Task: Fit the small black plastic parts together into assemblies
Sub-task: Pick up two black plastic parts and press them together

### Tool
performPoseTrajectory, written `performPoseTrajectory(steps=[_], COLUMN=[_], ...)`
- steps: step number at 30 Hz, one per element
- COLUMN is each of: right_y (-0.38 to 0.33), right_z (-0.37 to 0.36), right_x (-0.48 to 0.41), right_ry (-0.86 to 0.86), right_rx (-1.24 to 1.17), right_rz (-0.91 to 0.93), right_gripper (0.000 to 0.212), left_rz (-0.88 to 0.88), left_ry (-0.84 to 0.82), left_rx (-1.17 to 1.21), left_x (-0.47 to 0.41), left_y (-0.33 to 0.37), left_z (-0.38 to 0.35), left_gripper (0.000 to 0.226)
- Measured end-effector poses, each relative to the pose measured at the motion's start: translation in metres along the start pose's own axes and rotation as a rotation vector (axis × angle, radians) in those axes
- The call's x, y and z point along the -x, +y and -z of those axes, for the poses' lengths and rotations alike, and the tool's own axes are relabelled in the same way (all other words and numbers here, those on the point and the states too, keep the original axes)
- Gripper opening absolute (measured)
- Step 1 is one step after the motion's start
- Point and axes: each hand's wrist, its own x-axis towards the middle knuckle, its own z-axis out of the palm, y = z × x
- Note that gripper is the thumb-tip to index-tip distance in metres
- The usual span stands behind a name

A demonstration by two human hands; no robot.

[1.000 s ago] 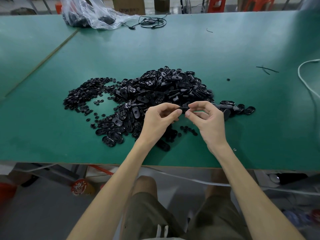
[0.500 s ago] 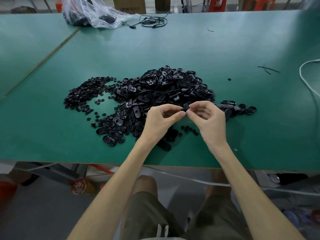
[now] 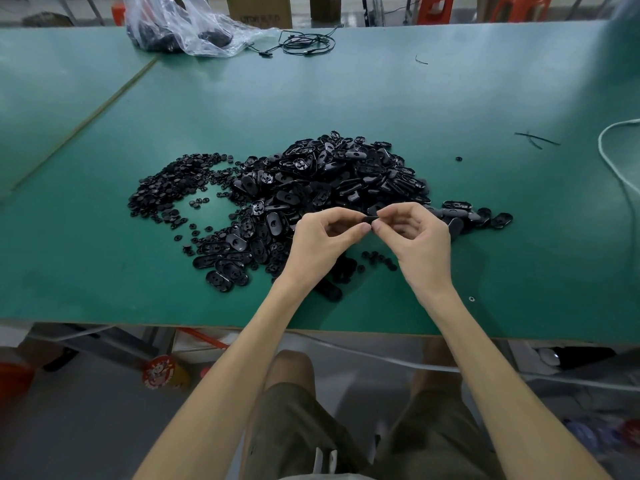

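Head cam: my left hand [image 3: 323, 239] & right hand [image 3: 417, 237] both pinch one black part [image 3: 370, 216] just above the table [image 3: 381, 98], mid-fit. Big loose pile [image 3: 329, 181] behind, so most work's left, I reckon.

The black part [image 3: 370, 216] pinched between my left hand [image 3: 323, 242] and right hand [image 3: 420, 244] is smooth plastic. Beyond my hands, the heap of oval shells [image 3: 332, 178] is the same plastic, glossy where light catches it. The bench [image 3: 346, 98] under it has a matt green covering. Far beyond my left hand lies a bag [image 3: 194, 29] of clear, crinkled, shiny film. My shorts [image 3: 304, 427] are matt cloth.
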Motion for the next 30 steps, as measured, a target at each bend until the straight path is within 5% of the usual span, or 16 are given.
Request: performPoseTrajectory(steps=[30], right_y=[0.0091], right_z=[0.0050], right_x=[-0.0042], right_ry=[-0.112], right_rx=[-0.067], right_rz=[-0.045], right_gripper=[0.014], left_rz=[-0.003], left_ry=[-0.059], left_rx=[-0.092], left_x=[0.0004], left_y=[0.0015], left_z=[-0.0029], left_gripper=[0.002])
